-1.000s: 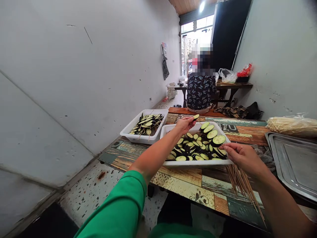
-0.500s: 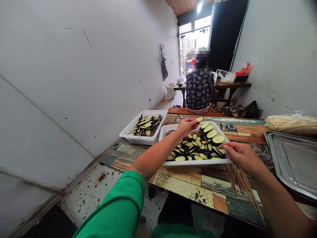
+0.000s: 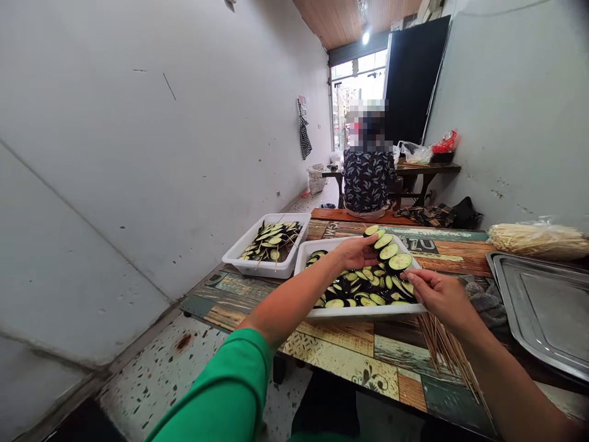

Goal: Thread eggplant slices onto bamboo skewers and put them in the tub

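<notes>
My right hand pinches the near end of a skewer threaded with several eggplant slices, oval and pale green with dark skin. My left hand is closed against the left side of these slices, its fingertips partly hidden behind them. The skewer slants over the right part of a white tub, which holds many loose eggplant slices. To the left, a second white tub contains skewered eggplant. Bare bamboo skewers lie on the table below my right hand.
Metal trays and a bagged bundle of pale sticks lie at the right of the patterned table. A grey cloth sits beside the trays. Ahead, a person sits facing away at another table.
My left hand has moved down and slightly right, from pinching a single slice at the far end to the side of the row. That slice now lines up with the others. The view has tilted up slightly.
</notes>
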Motion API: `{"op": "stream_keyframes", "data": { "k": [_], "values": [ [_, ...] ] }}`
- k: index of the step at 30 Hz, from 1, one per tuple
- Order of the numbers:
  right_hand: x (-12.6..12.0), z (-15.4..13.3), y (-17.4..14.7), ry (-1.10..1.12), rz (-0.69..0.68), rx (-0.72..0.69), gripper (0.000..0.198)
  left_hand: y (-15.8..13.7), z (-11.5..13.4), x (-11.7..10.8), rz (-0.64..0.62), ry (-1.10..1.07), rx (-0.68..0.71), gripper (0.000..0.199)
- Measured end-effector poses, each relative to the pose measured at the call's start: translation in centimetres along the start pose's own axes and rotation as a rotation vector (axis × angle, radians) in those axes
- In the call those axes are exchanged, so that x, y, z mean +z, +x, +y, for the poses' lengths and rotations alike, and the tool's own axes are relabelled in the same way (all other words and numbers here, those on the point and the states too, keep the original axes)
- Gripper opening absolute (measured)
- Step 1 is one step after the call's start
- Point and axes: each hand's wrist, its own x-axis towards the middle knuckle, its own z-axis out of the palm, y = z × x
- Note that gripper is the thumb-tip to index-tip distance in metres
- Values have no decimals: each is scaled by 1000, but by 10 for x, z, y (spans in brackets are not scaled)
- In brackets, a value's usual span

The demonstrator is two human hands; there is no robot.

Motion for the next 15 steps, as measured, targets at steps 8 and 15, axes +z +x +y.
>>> {"op": "stream_keyframes", "data": {
  "k": [8,15],
  "values": [
    [-3,-5,-1,172,202,123,51,-36,65,-24,100,-34,288,14],
    [-47,59,35,-765,257,124,35,-70,143,-141,536,379,478,20]
  ]
}}
